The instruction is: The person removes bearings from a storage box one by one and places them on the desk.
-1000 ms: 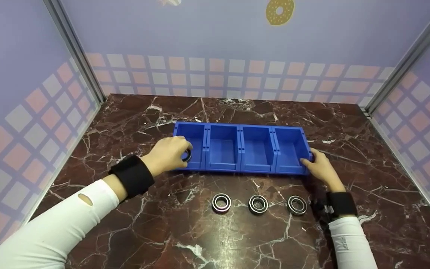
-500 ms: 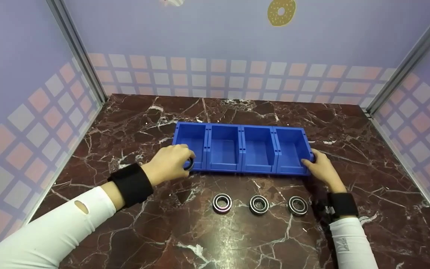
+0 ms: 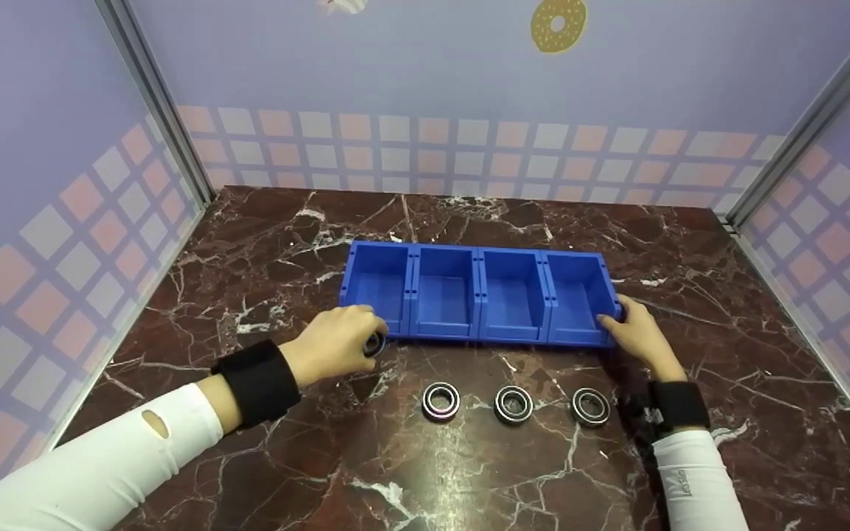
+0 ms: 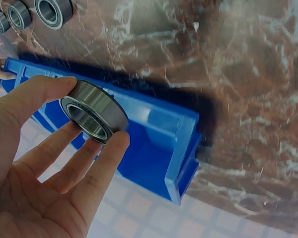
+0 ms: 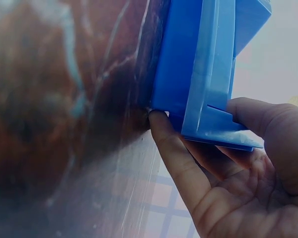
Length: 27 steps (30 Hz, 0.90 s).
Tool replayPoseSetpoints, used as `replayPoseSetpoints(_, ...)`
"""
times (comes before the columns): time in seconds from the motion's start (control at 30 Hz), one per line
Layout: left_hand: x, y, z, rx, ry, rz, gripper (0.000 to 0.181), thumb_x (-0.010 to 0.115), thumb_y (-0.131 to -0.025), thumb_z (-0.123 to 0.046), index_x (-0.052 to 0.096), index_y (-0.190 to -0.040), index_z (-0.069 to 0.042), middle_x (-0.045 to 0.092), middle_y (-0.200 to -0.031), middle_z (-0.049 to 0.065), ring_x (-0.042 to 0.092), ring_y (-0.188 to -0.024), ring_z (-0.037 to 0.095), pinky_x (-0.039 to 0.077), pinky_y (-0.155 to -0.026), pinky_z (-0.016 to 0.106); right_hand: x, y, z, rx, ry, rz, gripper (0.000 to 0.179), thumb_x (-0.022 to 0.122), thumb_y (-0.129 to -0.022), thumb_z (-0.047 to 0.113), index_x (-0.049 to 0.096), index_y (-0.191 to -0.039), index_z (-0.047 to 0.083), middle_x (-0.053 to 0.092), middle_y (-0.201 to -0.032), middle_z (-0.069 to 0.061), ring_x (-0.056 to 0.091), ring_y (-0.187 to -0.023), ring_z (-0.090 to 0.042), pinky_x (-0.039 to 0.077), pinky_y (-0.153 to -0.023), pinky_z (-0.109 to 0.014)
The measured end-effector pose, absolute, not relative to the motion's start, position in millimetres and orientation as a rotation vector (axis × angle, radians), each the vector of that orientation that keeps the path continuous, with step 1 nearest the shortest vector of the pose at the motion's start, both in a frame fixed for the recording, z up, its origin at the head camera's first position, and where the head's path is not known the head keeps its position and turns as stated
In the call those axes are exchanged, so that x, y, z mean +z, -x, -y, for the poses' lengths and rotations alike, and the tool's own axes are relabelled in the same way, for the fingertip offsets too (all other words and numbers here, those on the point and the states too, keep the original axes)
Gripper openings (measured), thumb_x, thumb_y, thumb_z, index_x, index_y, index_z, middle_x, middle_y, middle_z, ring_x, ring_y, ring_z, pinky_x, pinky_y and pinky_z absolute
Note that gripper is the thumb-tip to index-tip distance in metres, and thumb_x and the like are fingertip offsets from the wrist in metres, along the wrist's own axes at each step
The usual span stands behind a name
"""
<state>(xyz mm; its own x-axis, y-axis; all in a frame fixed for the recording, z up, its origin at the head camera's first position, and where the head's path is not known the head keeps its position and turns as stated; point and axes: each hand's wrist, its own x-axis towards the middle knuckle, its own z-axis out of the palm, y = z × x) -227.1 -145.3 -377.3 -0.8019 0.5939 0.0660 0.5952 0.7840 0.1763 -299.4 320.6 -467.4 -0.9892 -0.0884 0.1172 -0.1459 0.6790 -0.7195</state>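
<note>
My left hand (image 3: 336,341) pinches a steel ball bearing (image 4: 93,111) between thumb and fingertips, just in front of the left end of a blue bin row (image 3: 443,335). In the left wrist view the bearing's open bore faces the palm. My right hand (image 3: 635,332) grips the right end wall of the bins, thumb on the inner side and fingers outside; in the right wrist view one fingertip reaches the bin's bottom edge (image 5: 161,111). Three more bearings lie in a line before the bins: a left one (image 3: 440,402), a middle one (image 3: 513,405) and a right one (image 3: 590,407).
The bins stand on a dark red marbled tabletop (image 3: 285,472), their compartments opening toward me. A purple back wall (image 3: 425,66) with a checked band and metal-edged side panels (image 3: 167,103) enclose the table. Black bands (image 3: 259,383) circle both wrists.
My left hand has drawn the bearing back toward me, from over the leftmost compartment to in front of the bins. My right hand keeps its grip on the right end.
</note>
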Motion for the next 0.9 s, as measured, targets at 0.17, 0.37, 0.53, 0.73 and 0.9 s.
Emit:
replayPoseSetpoints(0.17, -383, 220, 145, -0.314, 1.008, 2.989, 0.029, 0.084, -0.07, -0.005, 0.076, -0.098, -0.002, 0.062, -0.084, 0.008, 0.067, -0.081, 0.032, 0.059, -0.065, 0.049, -468, 299, -321, 1.2, -0.203, 2.81, 0.039, 0.062, -0.096, -0.002, 0.055, -0.129, -0.02, 0.066, -0.114, -0.036, 0.063, -0.101, -0.038, 0.051, -0.092, -0.047)
replayPoseSetpoints(0.37, -389, 214, 145, -0.318, 1.03, 2.973, 0.027, 0.083, -0.069, -0.005, 0.075, -0.095, -0.003, 0.064, -0.083, 0.009, 0.067, -0.08, 0.032, 0.059, -0.064, 0.05, -468, 299, -322, 1.194, -0.199, 2.816, 0.039, 0.062, -0.097, -0.002, 0.055, -0.13, -0.02, 0.066, -0.114, -0.035, 0.063, -0.1, -0.038, 0.051, -0.092, -0.048)
replayPoseSetpoints(0.53, -395, 208, 146, -0.332, 1.053, 2.963, 0.034, 0.084, -0.07, -0.006, 0.076, -0.103, -0.002, 0.066, -0.089, 0.01, 0.069, -0.085, 0.033, 0.06, -0.068, 0.05, -468, 299, -322, 1.188, -0.211, 2.815, 0.037, 0.062, -0.097, -0.001, 0.055, -0.128, -0.02, 0.066, -0.113, -0.035, 0.063, -0.101, -0.037, 0.05, -0.092, -0.047)
replayPoseSetpoints(0.73, -404, 202, 147, -0.353, 1.05, 2.97, 0.037, 0.085, -0.069, -0.006, 0.077, -0.105, -0.002, 0.068, -0.09, 0.011, 0.069, -0.087, 0.036, 0.06, -0.068, 0.051, -468, 300, -322, 1.189, -0.219, 2.814, 0.038, 0.062, -0.097, -0.002, 0.055, -0.128, -0.021, 0.065, -0.115, -0.037, 0.062, -0.104, -0.041, 0.049, -0.095, -0.052)
replayPoseSetpoints(0.9, -410, 199, 148, -0.378, 1.059, 2.954, 0.035, 0.084, -0.068, -0.005, 0.077, -0.102, -0.002, 0.065, -0.089, 0.01, 0.069, -0.084, 0.034, 0.06, -0.067, 0.05, -468, 299, -322, 1.186, -0.219, 2.814, 0.039, 0.062, -0.097, -0.002, 0.054, -0.13, -0.021, 0.064, -0.116, -0.037, 0.062, -0.105, -0.042, 0.049, -0.097, -0.054)
